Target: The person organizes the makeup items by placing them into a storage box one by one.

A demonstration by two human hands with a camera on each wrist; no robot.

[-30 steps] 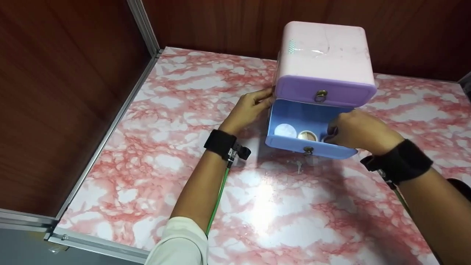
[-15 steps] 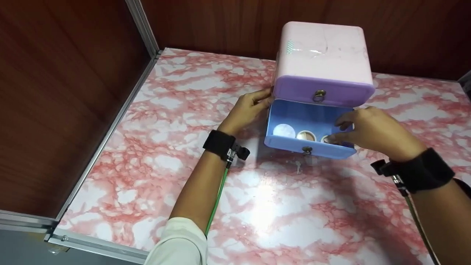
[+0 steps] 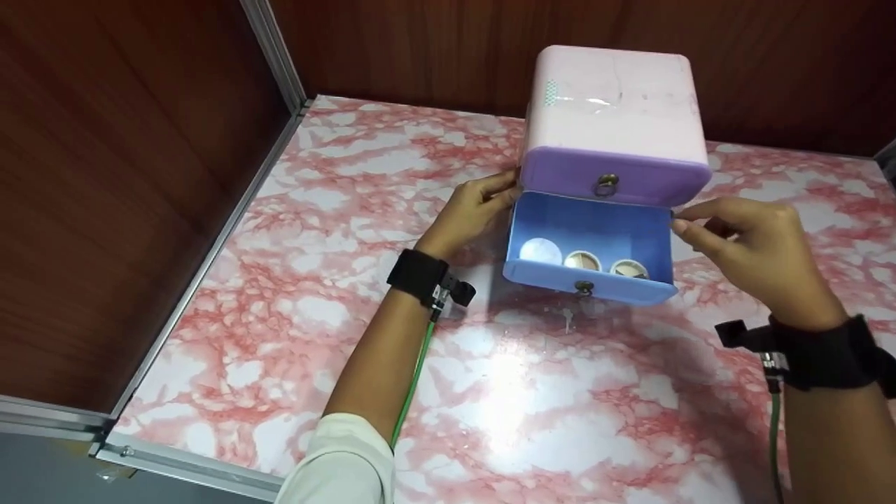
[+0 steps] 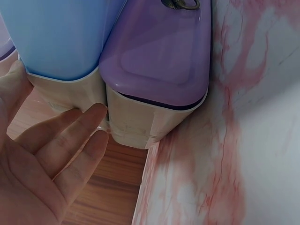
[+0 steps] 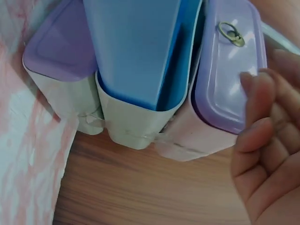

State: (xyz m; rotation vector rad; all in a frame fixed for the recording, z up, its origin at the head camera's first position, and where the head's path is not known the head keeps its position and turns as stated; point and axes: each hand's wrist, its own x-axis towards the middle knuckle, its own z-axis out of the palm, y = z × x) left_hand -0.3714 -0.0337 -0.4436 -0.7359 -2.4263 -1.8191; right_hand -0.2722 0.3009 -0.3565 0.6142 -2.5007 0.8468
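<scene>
A small chest of drawers (image 3: 623, 105) has a pink top, and its blue drawer (image 3: 623, 292) is pulled out below the purple top drawer (image 3: 567, 169). Inside the blue drawer lie a white round disc (image 3: 540, 250) and two round containers, one in the middle (image 3: 582, 262) and one to its right (image 3: 629, 269); their contents are unclear. My left hand (image 3: 467, 213) touches the chest's left side with fingers extended. At its right side is my right hand (image 3: 759, 248), fingertips beside the drawer's rear corner, fingers loosely bent and holding nothing.
Another purple drawer (image 4: 154, 51), closed, shows beneath the blue one in the left wrist view. The table (image 3: 315, 308) has a red-and-white marbled surface. Dark wooden panels (image 3: 406, 52) stand behind and at the left, with a metal frame (image 3: 203, 259) along the left edge.
My right hand has left the blue drawer's inside, uncovering the right-hand round container, and moved to the chest's right side. My left hand has stayed in place.
</scene>
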